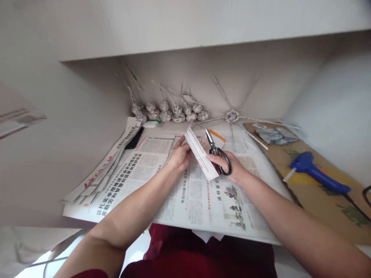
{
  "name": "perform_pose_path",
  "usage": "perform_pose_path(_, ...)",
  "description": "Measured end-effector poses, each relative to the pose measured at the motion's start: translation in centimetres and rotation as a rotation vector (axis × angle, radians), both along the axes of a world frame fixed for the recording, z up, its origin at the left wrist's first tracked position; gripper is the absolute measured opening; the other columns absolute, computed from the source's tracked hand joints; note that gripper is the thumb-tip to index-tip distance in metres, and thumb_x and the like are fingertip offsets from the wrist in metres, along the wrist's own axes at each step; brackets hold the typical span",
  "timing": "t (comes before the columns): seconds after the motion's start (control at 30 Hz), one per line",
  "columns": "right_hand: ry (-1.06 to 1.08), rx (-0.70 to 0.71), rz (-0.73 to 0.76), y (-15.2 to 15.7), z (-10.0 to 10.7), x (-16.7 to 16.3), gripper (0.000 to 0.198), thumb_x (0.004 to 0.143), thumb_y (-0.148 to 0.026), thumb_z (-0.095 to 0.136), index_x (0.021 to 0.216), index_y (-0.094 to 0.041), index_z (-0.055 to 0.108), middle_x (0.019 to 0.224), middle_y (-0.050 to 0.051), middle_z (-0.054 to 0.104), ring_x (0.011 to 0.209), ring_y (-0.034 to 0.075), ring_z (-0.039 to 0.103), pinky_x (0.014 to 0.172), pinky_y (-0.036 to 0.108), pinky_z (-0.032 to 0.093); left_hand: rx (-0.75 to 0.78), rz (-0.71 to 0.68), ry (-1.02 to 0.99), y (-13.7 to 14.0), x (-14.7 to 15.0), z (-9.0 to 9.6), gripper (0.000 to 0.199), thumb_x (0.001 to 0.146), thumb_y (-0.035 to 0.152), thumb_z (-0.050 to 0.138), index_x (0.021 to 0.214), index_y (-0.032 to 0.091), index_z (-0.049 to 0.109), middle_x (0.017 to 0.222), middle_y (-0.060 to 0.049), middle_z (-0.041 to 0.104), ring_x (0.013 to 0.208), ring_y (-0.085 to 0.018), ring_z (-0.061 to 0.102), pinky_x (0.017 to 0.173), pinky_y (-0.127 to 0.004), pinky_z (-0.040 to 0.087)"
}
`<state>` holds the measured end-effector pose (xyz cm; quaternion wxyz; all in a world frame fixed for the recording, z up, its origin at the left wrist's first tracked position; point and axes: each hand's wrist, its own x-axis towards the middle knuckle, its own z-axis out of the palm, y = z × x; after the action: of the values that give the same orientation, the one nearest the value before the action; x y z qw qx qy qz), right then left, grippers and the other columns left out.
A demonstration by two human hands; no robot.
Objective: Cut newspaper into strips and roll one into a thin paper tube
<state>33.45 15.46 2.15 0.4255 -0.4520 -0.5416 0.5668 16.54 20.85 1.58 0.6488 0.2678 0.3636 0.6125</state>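
Note:
My left hand (181, 155) is closed on a printed strip of newspaper (199, 154), which slants down to the right between both hands. In my right hand (232, 165) is a pair of black-handled scissors (215, 146), the blades pointing up and away from me. The right thumb and fingers also meet the strip's edge, though the fingers behind it are hidden. Beneath both hands lie spread newspaper sheets (162, 185). Just behind the scissors, a card with an orange edge (217, 136) rests on the newspaper.
Along the back wall stand several gourd-shaped woven paper pieces (178, 114) and a star-like weave with long spokes (232, 116). To the right, a blue glue gun (319, 173) and grey cloth (276, 136) lie on cardboard (307, 197). A dark phone (135, 138) and stacked newspaper strips (107, 166) are left.

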Motion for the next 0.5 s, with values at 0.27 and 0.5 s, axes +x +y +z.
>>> perform_pose_path(0.27,0.002,0.004,0.096,-0.5,0.2,-0.2,0.046,0.073,-0.061,0.072,0.063,-0.018,0.057,0.047,-0.005,0.053,0.035,0.007,0.048,0.033,0.02,0.033,0.043,-0.043,-0.02,0.5,-1.2,0.0,0.032,0.071,-0.004,0.058,0.097,0.015,0.061,0.083,-0.002,0.069,0.074,-0.013,0.067,0.08,-0.028,0.057)
perform_pose_path(0.5,-0.018,0.053,0.121,-0.8,0.7,0.1,0.056,0.072,-0.072,0.065,0.073,-0.016,0.064,0.059,0.002,0.065,0.035,0.009,0.052,0.033,0.021,0.036,0.116,0.031,-0.006,0.5,-1.9,1.5,0.038,0.072,0.0,0.061,0.106,0.02,0.061,0.079,-0.001,0.068,0.074,-0.016,0.067,0.075,-0.028,0.057)
